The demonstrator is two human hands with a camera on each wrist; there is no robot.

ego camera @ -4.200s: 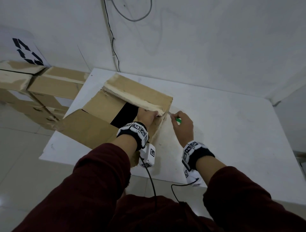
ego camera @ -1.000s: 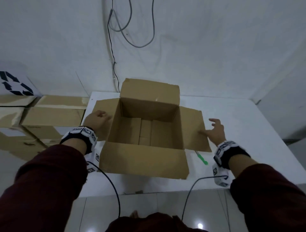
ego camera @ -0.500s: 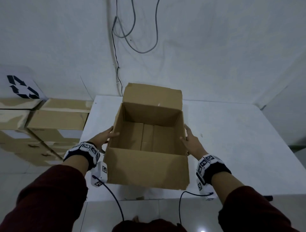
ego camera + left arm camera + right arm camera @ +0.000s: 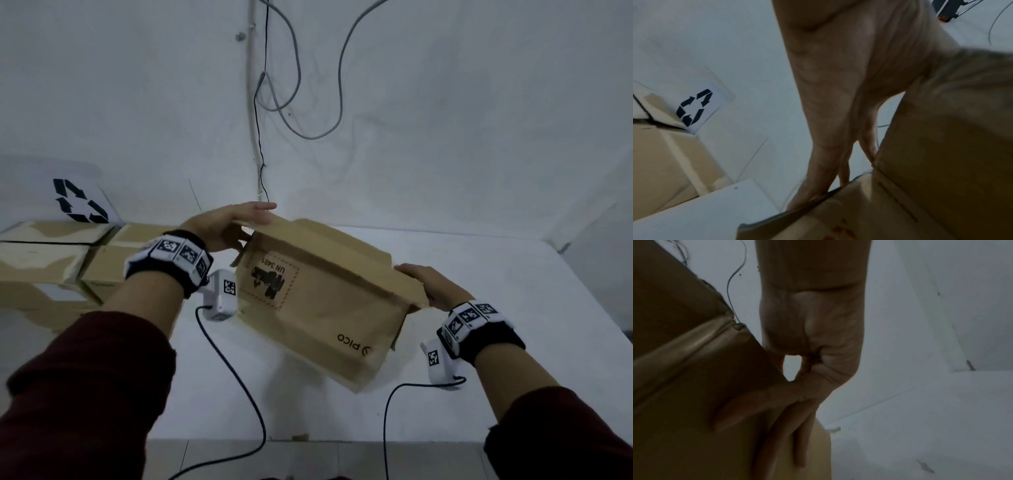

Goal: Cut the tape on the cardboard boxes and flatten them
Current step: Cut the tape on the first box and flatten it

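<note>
A brown cardboard box (image 4: 325,308) hangs tilted above the white table (image 4: 513,308), its underside turned up. A "UN 3481" label and a "pico" logo face me upside down. My left hand (image 4: 246,222) holds its upper left edge, fingers straight over the top and thumb tucked beneath. In the left wrist view those fingers (image 4: 824,146) run along the cardboard (image 4: 941,162). My right hand (image 4: 428,284) grips the lower right end. In the right wrist view its fingers (image 4: 777,426) lie flat on the board beside a shiny tape strip (image 4: 694,340); the thumb is hidden behind the flap.
A stack of taped cardboard boxes (image 4: 51,260) stands left of the table under a recycling sign (image 4: 78,202). Loose cables (image 4: 301,102) hang on the wall behind. Wrist-camera cords (image 4: 233,377) trail over the table's front edge.
The box stood upright and open on the table half a second ago. Both hands have since lifted it and tipped it over, so its printed side faces me. The green cutter is out of sight.
</note>
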